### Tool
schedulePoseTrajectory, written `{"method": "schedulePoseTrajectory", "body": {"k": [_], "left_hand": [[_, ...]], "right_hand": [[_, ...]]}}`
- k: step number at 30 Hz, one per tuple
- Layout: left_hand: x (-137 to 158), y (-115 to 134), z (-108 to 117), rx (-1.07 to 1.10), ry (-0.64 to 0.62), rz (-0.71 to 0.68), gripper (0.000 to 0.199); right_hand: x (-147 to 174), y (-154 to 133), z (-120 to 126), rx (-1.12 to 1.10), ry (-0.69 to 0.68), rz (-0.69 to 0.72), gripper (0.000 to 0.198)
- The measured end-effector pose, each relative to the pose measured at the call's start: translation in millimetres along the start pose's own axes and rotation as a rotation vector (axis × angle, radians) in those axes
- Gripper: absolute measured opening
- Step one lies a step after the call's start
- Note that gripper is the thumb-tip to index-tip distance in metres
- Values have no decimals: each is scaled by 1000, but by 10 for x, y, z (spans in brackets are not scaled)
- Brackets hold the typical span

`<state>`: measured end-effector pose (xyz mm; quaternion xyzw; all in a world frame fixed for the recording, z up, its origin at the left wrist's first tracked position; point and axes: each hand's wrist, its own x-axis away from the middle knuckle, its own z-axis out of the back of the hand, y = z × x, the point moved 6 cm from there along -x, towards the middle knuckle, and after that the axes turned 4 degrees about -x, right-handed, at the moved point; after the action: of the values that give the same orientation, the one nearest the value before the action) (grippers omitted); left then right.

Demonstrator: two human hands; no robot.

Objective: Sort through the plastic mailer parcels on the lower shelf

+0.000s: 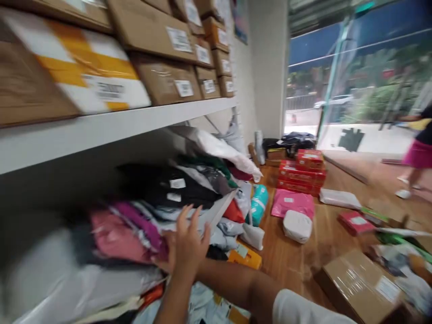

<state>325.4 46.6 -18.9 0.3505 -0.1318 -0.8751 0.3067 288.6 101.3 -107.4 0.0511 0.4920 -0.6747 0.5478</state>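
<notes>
My left hand (pixel 187 240) is raised with its back to the camera and its fingers spread. It touches a heap of soft mailer bags (pixel 158 211) on the lower shelf, in pink, purple, grey, black and white. My right forearm (pixel 236 283), in a white sleeve, reaches in from the lower right. It runs behind my left wrist, so the right hand is hidden there. The picture is blurred by motion.
A white shelf board (pixel 111 123) above carries cardboard boxes (pixel 162 76) with labels. On the wooden floor lie red boxes (pixel 301 173), a pink bag (pixel 293 202), a white parcel (pixel 297 226), a teal bag (pixel 259 203) and a taped carton (pixel 357 281). A person (pixel 416 153) walks at the far right.
</notes>
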Motion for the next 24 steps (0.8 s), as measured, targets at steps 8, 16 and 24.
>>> {"method": "schedulePoseTrajectory", "body": {"k": [8,16,24], "left_hand": [[-249,-1227,-372,-117,212,529,87],[-679,-1472,-676,125,835,1169,70],[-1011,-1538,-856,83,941,1249,83]], "right_hand": [[-118,1624,730,-475,62,10,45],[-1546,1822,657,-304,-242,394,75],[-1120,2405,363,-223,-226,36,90]]}}
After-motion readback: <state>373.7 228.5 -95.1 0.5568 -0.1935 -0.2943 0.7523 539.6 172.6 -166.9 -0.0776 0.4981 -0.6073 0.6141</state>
